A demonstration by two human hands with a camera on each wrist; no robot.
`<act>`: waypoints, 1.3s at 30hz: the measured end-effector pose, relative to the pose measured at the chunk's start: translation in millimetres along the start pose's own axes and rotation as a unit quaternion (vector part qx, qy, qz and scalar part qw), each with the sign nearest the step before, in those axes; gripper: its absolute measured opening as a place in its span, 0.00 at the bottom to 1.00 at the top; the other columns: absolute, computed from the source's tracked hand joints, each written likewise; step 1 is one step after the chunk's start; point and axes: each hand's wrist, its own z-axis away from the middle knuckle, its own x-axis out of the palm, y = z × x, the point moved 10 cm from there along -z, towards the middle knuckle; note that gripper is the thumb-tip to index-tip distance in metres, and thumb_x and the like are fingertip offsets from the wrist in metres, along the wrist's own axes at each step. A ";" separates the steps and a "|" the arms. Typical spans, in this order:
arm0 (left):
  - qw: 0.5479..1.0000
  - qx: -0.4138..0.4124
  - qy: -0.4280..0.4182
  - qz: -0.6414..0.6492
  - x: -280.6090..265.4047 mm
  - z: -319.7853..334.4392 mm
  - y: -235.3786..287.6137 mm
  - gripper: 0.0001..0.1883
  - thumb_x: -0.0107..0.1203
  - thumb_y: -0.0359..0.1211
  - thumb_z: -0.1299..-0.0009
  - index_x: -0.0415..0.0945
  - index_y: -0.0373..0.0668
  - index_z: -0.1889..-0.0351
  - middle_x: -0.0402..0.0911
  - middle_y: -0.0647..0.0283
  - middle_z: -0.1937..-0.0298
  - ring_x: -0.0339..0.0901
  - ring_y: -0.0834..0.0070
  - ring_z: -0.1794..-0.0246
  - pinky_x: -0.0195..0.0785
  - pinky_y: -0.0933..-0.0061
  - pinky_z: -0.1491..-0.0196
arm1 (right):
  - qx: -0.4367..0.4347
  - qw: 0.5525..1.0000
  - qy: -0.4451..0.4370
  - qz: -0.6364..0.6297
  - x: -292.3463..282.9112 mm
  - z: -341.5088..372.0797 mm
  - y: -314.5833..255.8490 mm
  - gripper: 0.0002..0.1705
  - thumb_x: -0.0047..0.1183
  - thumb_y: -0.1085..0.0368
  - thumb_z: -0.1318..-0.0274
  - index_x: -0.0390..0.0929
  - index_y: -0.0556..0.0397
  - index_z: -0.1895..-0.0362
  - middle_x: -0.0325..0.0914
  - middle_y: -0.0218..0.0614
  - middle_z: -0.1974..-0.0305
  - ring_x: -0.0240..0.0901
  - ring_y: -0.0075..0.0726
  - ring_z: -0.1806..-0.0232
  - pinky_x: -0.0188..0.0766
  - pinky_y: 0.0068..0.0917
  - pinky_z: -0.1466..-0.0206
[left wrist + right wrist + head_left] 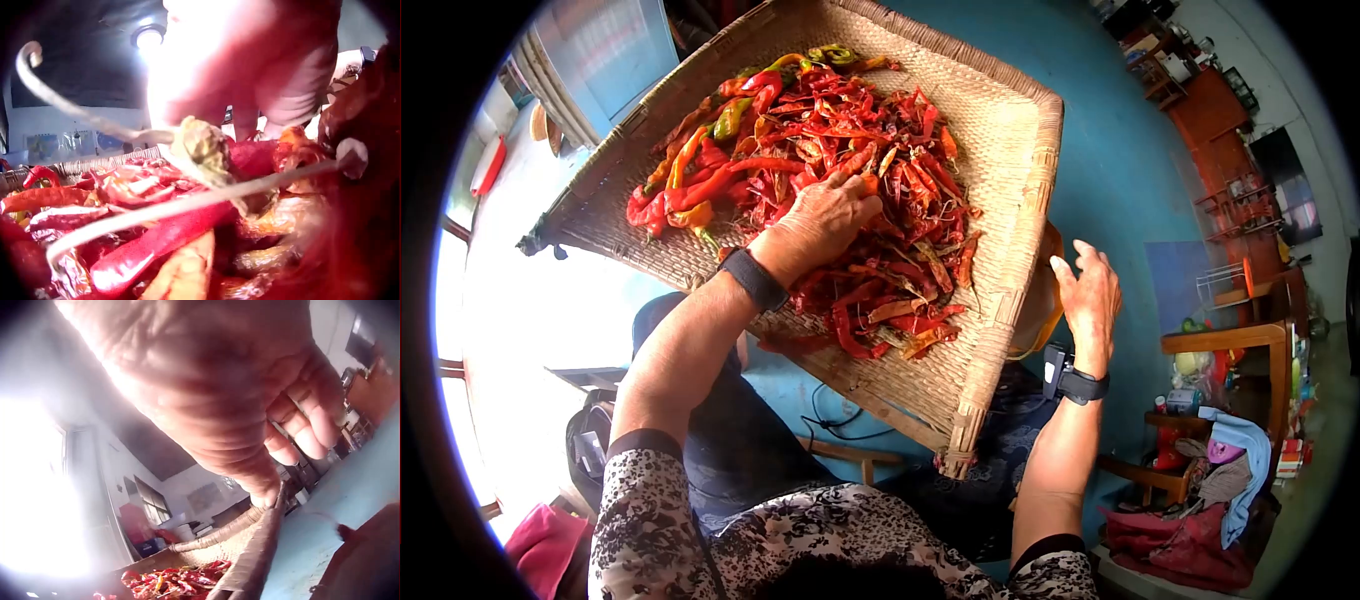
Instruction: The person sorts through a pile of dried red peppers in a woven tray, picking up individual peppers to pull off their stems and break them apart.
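Observation:
A woven basket tray (1010, 130), tilted across the lap, carries a heap of dried red chili peppers (900, 200). Fresher, glossy red and green-orange chili peppers (730, 120) lie along its left side. My left hand (820, 220) reaches down into the middle of the heap, fingers bent among the peppers. Its fingertips are partly hidden, and I cannot tell whether they pinch one. Curved pale stems (156, 209) cross close in front of the left wrist camera. Outside the tray's right edge is my right hand (1088, 295), fingers loosely bent and holding nothing; its thumb (265, 499) is right at the woven rim.
Under the tray's right edge shows a yellow-rimmed container (1040, 300). Below the tray are a low wooden stool (860, 458) and a dark cable (830, 425). A wooden chair (1270, 370) heaped with clothes stands at the right, on the blue floor (1100, 120).

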 end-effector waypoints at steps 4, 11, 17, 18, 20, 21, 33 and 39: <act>0.990 -0.049 0.015 0.130 -10.7 -7.5 1.3 0.07 0.53 0.26 0.39 0.75 0.44 0.62 0.76 0.57 0.61 0.77 0.58 0.57 0.74 0.61 0.57 | -0.059 0.962 -0.012 -0.267 5.9 -3.2 -46.6 0.20 0.61 0.66 0.46 0.78 0.57 0.49 0.81 0.44 0.60 0.79 0.33 0.63 0.76 0.29 0.61; 0.941 -0.028 0.064 0.330 -32.1 -9.7 24.2 0.12 0.61 0.26 0.40 0.75 0.38 0.59 0.78 0.54 0.62 0.78 0.53 0.59 0.73 0.59 0.57 | -0.132 0.891 -0.150 -0.407 37.8 10.8 -138.6 0.21 0.61 0.68 0.45 0.75 0.54 0.46 0.81 0.43 0.62 0.78 0.36 0.69 0.75 0.30 0.63; 0.927 -0.024 0.061 0.369 -31.7 -9.5 25.2 0.14 0.60 0.24 0.41 0.76 0.37 0.56 0.79 0.51 0.61 0.78 0.53 0.57 0.73 0.60 0.53 | -0.147 0.871 -0.157 -0.442 39.5 10.5 -157.0 0.07 0.59 0.72 0.45 0.75 0.57 0.62 0.79 0.41 0.72 0.79 0.37 0.70 0.73 0.30 0.67; 0.927 -0.025 0.063 0.369 -32.1 -8.7 24.2 0.14 0.60 0.24 0.41 0.76 0.37 0.56 0.79 0.51 0.61 0.78 0.53 0.57 0.73 0.60 0.53 | -0.149 0.871 -0.157 -0.442 38.4 10.4 -155.9 0.07 0.59 0.72 0.45 0.75 0.57 0.62 0.79 0.41 0.72 0.79 0.37 0.70 0.73 0.30 0.67; 0.934 -0.045 0.046 0.352 -28.7 -7.9 21.1 0.14 0.60 0.25 0.41 0.76 0.36 0.56 0.79 0.51 0.61 0.78 0.53 0.57 0.73 0.60 0.54 | -0.140 0.879 -0.124 -0.439 30.4 5.8 -144.1 0.05 0.57 0.72 0.44 0.76 0.56 0.63 0.78 0.39 0.73 0.78 0.34 0.72 0.73 0.29 0.68; 0.934 -0.044 0.047 0.351 -29.2 -7.7 20.0 0.14 0.60 0.25 0.41 0.76 0.36 0.56 0.79 0.51 0.61 0.78 0.53 0.57 0.73 0.60 0.54 | -0.123 0.891 -0.128 -0.418 34.9 3.6 -134.3 0.03 0.56 0.72 0.44 0.76 0.56 0.64 0.77 0.39 0.74 0.76 0.31 0.74 0.72 0.27 0.69; 0.915 -0.141 -0.001 0.377 -16.9 -10.2 -1.5 0.06 0.55 0.26 0.34 0.77 0.36 0.61 0.81 0.56 0.67 0.80 0.67 0.66 0.73 0.67 0.61 | 0.075 0.872 0.037 -0.482 -6.3 1.1 7.5 0.06 0.56 0.67 0.40 0.77 0.58 0.63 0.75 0.25 0.72 0.67 0.15 0.74 0.66 0.16 0.71; 0.881 -0.157 -0.004 0.446 -4.6 -10.2 -8.0 0.10 0.54 0.26 0.34 0.76 0.36 0.56 0.81 0.60 0.66 0.78 0.73 0.65 0.73 0.70 0.59 | -0.011 0.990 0.088 -0.108 -8.9 4.6 30.9 0.08 0.57 0.70 0.45 0.77 0.53 0.60 0.78 0.41 0.66 0.76 0.45 0.67 0.73 0.36 0.62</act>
